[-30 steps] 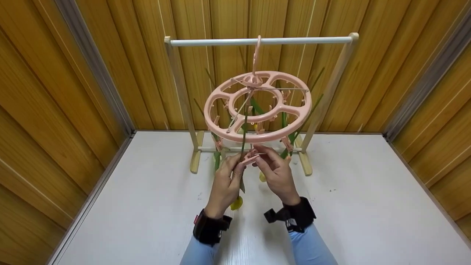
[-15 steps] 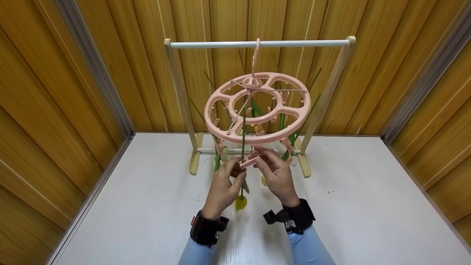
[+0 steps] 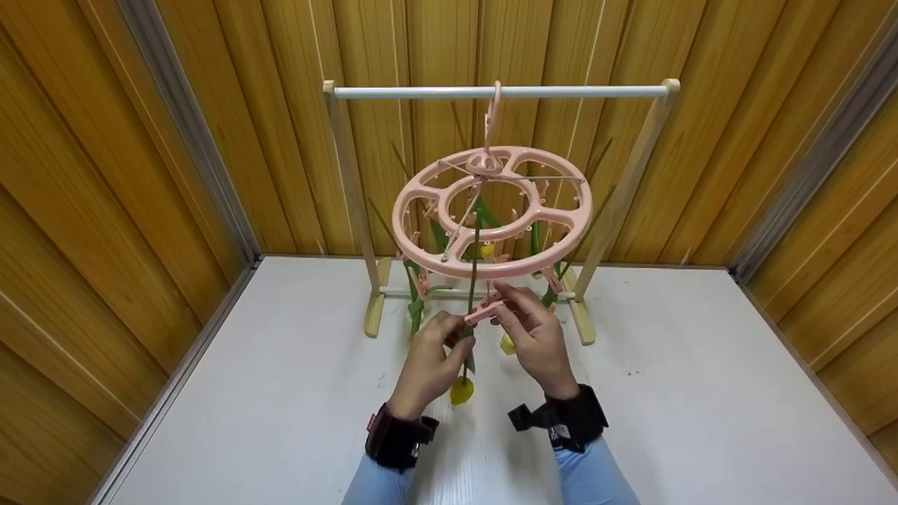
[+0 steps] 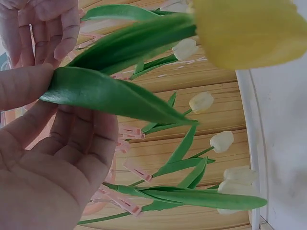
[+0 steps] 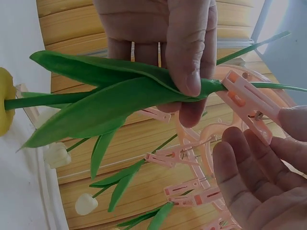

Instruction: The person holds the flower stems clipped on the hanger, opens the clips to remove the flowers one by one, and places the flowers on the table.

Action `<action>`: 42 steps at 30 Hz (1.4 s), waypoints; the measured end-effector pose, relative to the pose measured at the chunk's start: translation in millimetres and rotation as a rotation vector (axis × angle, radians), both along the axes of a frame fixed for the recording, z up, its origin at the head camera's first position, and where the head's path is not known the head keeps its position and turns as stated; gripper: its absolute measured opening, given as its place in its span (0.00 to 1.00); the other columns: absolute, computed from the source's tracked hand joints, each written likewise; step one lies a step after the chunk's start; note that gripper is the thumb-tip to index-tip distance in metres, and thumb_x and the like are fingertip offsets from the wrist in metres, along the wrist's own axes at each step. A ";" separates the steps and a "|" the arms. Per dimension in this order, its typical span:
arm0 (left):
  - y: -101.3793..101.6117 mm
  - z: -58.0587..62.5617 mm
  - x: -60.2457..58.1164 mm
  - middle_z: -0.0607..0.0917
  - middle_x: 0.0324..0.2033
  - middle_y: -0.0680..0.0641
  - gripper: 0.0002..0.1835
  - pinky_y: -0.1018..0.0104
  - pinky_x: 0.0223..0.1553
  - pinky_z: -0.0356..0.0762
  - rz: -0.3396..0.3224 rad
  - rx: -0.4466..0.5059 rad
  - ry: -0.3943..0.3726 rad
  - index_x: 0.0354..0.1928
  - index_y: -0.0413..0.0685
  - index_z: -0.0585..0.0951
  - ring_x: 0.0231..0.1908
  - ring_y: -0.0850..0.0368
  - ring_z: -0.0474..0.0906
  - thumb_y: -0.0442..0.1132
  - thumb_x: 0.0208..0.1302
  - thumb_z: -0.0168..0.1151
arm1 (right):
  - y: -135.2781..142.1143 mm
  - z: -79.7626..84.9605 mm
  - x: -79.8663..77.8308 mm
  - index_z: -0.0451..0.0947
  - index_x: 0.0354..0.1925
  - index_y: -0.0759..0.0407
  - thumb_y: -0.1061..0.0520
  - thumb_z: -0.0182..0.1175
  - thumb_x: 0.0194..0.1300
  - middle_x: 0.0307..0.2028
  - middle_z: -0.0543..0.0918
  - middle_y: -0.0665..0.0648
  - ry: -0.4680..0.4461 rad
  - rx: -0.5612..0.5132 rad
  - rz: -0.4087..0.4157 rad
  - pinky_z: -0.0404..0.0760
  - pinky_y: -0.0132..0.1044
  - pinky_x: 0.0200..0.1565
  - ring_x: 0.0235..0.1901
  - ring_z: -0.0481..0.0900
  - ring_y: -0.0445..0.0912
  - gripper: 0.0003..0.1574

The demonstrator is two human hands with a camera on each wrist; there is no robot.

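Observation:
My left hand (image 3: pixel 431 358) pinches the green stem of a yellow tulip (image 3: pixel 461 391) between thumb and fingers, just where the leaves (image 5: pixel 96 105) begin. The tulip hangs bloom down, its bare stem rising in front of the pink round hanger. To the right, my right hand (image 3: pixel 537 344) squeezes the handle end of a pink clothespin (image 5: pixel 249 103) between thumb and fingers. The clothespin's tips are right at the stem, just above the left fingertips. In the left wrist view the leaves (image 4: pixel 115 96) hide part of the left fingers.
The pink hanger (image 3: pixel 491 270) hooks over a white rod (image 3: pixel 414 92) on a wooden stand (image 3: pixel 342 161). Several white tulips (image 4: pixel 221 141) hang upside down from other pink clothespins (image 4: pixel 137 171) around it. A white table (image 3: pixel 280 393) lies below, with wood-look walls behind and beside.
The left thumb and fingers have slid down from the clothespin onto the stem below it. The yellow bloom has shifted slightly right. The right hand keeps its grip on the clothespin.

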State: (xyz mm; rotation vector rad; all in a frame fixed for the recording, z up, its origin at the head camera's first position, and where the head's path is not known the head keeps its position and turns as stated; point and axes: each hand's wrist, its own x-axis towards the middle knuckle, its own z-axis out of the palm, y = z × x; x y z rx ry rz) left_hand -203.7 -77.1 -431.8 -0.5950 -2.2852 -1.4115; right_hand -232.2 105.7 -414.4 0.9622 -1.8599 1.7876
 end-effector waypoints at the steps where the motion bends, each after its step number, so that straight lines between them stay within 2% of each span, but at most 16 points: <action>1: -0.3 -0.3 -0.1 0.82 0.37 0.45 0.08 0.66 0.39 0.80 -0.001 -0.003 -0.004 0.46 0.39 0.85 0.35 0.57 0.79 0.26 0.67 0.64 | 0.2 -0.1 -0.1 0.72 0.66 0.76 0.74 0.54 0.73 0.47 0.80 0.72 0.004 0.002 0.003 0.83 0.32 0.45 0.44 0.84 0.42 0.24; 9: -4.2 -1.2 -0.2 0.82 0.38 0.48 0.06 0.67 0.39 0.78 0.009 -0.001 -0.010 0.44 0.42 0.85 0.35 0.59 0.77 0.29 0.69 0.65 | 1.9 2.8 1.0 0.76 0.63 0.72 0.71 0.56 0.74 0.49 0.81 0.70 -0.042 0.001 -0.011 0.84 0.34 0.45 0.45 0.84 0.42 0.21; 19: -6.2 -1.0 2.5 0.82 0.37 0.50 0.05 0.67 0.39 0.77 0.045 0.004 -0.038 0.45 0.43 0.86 0.36 0.58 0.76 0.30 0.70 0.64 | 3.4 2.9 1.5 0.77 0.61 0.73 0.70 0.57 0.73 0.49 0.81 0.71 -0.082 -0.004 0.020 0.84 0.34 0.47 0.46 0.85 0.44 0.19; 24: -5.8 -2.6 0.8 0.84 0.38 0.49 0.05 0.67 0.39 0.79 0.071 0.009 -0.014 0.44 0.43 0.85 0.36 0.59 0.78 0.30 0.70 0.65 | 3.0 -0.1 1.5 0.76 0.62 0.74 0.70 0.57 0.73 0.49 0.82 0.72 -0.086 -0.012 0.014 0.85 0.35 0.47 0.46 0.85 0.43 0.21; 31: -5.0 -2.6 -1.9 0.85 0.36 0.48 0.03 0.67 0.36 0.80 0.098 0.021 0.073 0.41 0.41 0.86 0.33 0.59 0.80 0.30 0.68 0.66 | 4.3 -0.4 2.1 0.76 0.60 0.76 0.71 0.57 0.73 0.49 0.83 0.74 -0.090 -0.033 0.002 0.85 0.36 0.45 0.44 0.86 0.42 0.19; 42: -4.3 1.6 -3.0 0.83 0.34 0.49 0.03 0.69 0.34 0.78 0.103 0.022 0.052 0.41 0.42 0.86 0.33 0.60 0.79 0.31 0.69 0.66 | 7.2 0.5 2.2 0.77 0.58 0.78 0.71 0.59 0.72 0.49 0.83 0.73 -0.109 -0.014 -0.053 0.85 0.33 0.45 0.41 0.86 0.42 0.18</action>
